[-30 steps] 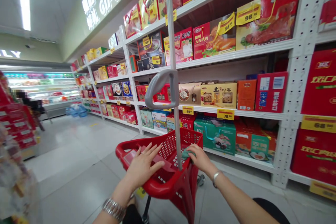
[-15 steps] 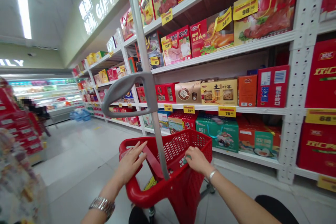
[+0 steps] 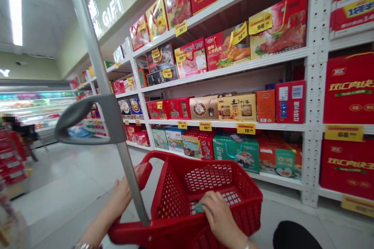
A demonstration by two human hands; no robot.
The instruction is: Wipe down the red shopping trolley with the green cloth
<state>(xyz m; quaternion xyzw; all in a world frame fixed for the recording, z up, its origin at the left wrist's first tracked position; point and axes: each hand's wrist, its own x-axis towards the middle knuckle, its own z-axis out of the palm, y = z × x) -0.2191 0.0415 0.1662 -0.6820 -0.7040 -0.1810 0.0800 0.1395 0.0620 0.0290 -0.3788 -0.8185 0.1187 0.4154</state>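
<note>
A red plastic shopping trolley [image 3: 175, 225] with a perforated basket stands before me. From its near side a tilted silver pole [image 3: 97, 62] rises, carrying a grey looped handle [image 3: 113, 118]. My left hand [image 3: 125, 191] is at the trolley's red left-hand rim, closed on it; the pole covers part of the fingers. Over the near edge of the basket is my right hand [image 3: 217, 216], its fingers curled around a green cloth [image 3: 201, 205]. Beneath the cloth the basket's white-looking grid floor shows.
White shelves [image 3: 222, 124] of boxed gifts with yellow price tags run along the right. A dark rounded shape [image 3: 295, 235] is at the lower right. Stacked red cartons [image 3: 13, 163] and a person in dark clothing [image 3: 25, 132] are at the left, before a lit refrigerated case [image 3: 37, 105].
The pole and handle have shifted left in view, and the basket shows larger and farther right. My left hand has gone from lying over the rim to behind the pole. The green cloth shows more.
</note>
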